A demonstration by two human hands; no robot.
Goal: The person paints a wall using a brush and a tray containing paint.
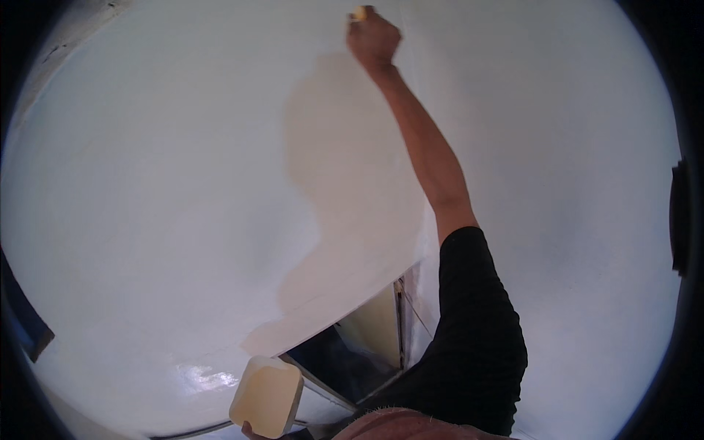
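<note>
My right hand (375, 37) is raised high against the pale wall, closed around a small yellowish thing (360, 13) that looks like a handle; its working end cannot be made out. At the bottom, my left hand (248, 430) shows only as fingertips at the edge of a pale, square plastic container (266, 397) with rounded corners, tilted towards me. Cream-coloured matter lies inside it. The smooth white wall (192, 181) fills most of the view, and a shadow falls on it left of my right arm.
Below the wall's lower edge is an opening (352, 352) with a dark interior and a frame. A wall corner runs behind my right arm. A dark object (679, 218) sits at the far right, and a dark blue panel (22, 313) at the far left.
</note>
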